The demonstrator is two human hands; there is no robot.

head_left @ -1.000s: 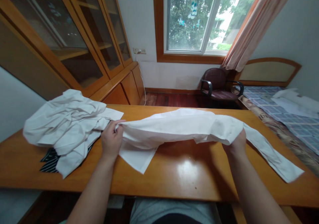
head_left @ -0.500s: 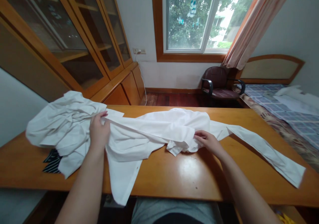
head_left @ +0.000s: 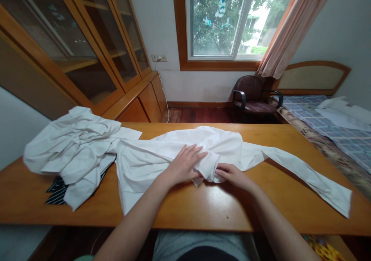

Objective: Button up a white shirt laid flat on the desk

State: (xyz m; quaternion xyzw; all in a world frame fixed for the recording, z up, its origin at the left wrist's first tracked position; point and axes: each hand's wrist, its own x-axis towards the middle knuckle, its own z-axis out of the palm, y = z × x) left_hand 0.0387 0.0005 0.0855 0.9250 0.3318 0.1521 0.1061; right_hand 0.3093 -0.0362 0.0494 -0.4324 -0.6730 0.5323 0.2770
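Observation:
A white long-sleeved shirt (head_left: 171,137) lies rumpled across the table, one sleeve (head_left: 313,178) stretched out to the right. My left hand (head_left: 185,162) rests on the middle of the shirt with its fingers extended over the fabric; its thumb is partly hidden by a fold. Just to its right, my right hand (head_left: 233,176) grips a bunched, folded part of the shirt near the front, fingers curled at the cloth's edge. To the left is a heap of white cloth (head_left: 72,137), with black striped fabric (head_left: 59,191) showing from under it.
The wooden table (head_left: 214,210) has its front edge close to my body. Glass-door cabinets (head_left: 95,33) stand at the left. Beyond the table are an office chair (head_left: 251,94) and a window (head_left: 220,25); a bed (head_left: 333,114) is at the right.
My left hand has let go of the shirt's left end and moved right onto its middle. My right hand has shifted slightly left and nearer with the bunched cloth.

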